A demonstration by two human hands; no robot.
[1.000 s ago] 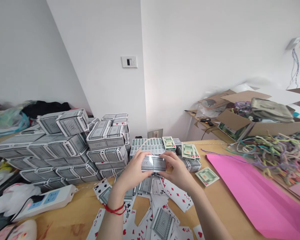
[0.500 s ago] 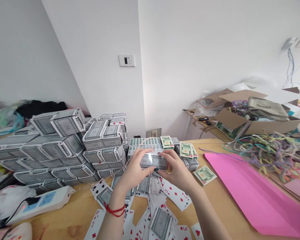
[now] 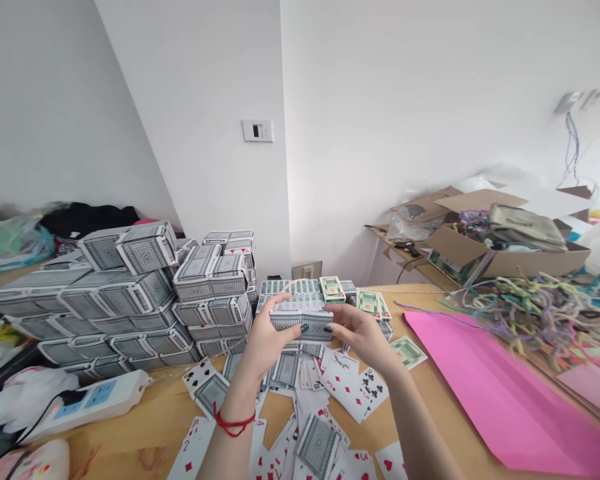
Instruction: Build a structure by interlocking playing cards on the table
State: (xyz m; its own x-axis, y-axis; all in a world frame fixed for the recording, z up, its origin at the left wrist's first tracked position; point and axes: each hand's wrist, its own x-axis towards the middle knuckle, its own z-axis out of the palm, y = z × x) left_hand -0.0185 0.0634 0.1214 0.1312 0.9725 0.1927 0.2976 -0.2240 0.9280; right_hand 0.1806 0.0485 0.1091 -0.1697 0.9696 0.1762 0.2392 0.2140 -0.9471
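Head view shows loose playing cards (image 3: 319, 445) spread at six o'clock from the grey card block (image 3: 296, 319), which is held just above the table (image 3: 153, 420). The left hand (image 3: 269, 339) pinches its nine o'clock end and the right hand (image 3: 356, 332) its three o'clock end, thumbs on the near face; some fingers are hidden. Stacked grey blocks (image 3: 125, 293) stand at nine o'clock, green card boxes (image 3: 333, 289) at one, a wall switch (image 3: 258, 131) beyond, between eleven and twelve.
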